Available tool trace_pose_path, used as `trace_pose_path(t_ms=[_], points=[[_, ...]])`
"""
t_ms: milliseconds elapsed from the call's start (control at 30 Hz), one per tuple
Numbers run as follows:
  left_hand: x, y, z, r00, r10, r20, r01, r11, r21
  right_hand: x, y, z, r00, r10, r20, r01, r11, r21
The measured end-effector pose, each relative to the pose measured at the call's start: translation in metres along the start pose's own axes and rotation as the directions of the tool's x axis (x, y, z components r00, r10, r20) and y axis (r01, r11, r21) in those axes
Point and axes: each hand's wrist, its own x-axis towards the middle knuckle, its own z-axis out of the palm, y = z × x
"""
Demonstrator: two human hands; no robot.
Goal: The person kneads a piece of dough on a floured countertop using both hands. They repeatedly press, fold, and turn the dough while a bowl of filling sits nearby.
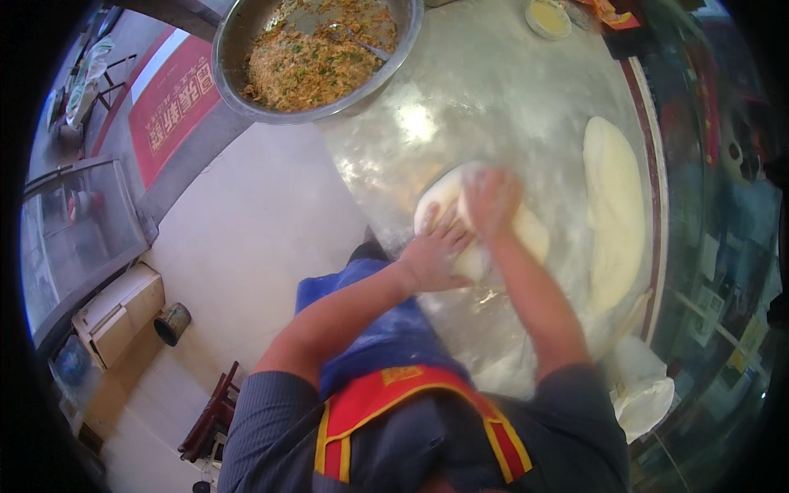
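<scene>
A large lump of pale dough (pixel 530 234) lies on the metal worktop (pixel 394 148) in front of me. My left hand (pixel 434 252) rests flat on its near left side with the fingers spread. On the upper part of the lump is my right hand (pixel 493 200), blurred, its fingers curled over the dough. Both hands hide much of the middle of the lump. Along the right side of the worktop, apart from my hands, stretches a long, smooth roll of dough (pixel 613 215).
A wide metal basin (pixel 228 68) of chopped filling with a spoon (pixel 376 50) stands at the far left. A small bowl (pixel 548 20) of yellowish contents sits at the back. A white bag (pixel 644 400) is near right. A brown trim (pixel 647 135) edges the worktop. A bin (pixel 172 323) stands on the floor.
</scene>
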Motion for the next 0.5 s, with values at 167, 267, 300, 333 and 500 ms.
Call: trace_pose_path(t_ms=[167, 267, 300, 333, 500], points=[[0.001, 0.002, -0.025, 0.990, 0.047, -0.136, -0.069, 0.984, -0.163, 0.080, 0.039, 0.006, 0.999, 0.036, 0.001, -0.035, 0.996, -0.086], [-0.023, -0.011, -0.027, 0.924, 0.072, -0.376, -0.132, 0.982, -0.135, 0.044, -0.002, -0.028, 0.940, 0.228, 0.255, -0.250, 0.966, 0.059], [-0.024, -0.013, -0.020, 0.945, 0.063, -0.321, -0.106, 0.987, -0.117, 0.028, -0.017, -0.039, 0.885, 0.306, 0.351, -0.390, 0.899, 0.200], [-0.028, -0.014, -0.008, 0.965, 0.051, -0.256, -0.079, 0.992, -0.101, 0.004, -0.037, -0.062, 0.878, 0.258, 0.404, -0.390, 0.873, 0.291], [-0.022, 0.000, 0.018, 0.971, 0.015, -0.237, -0.037, 0.996, -0.087, -0.011, -0.032, -0.013, 0.988, -0.080, 0.131, 0.064, 0.991, 0.121]])
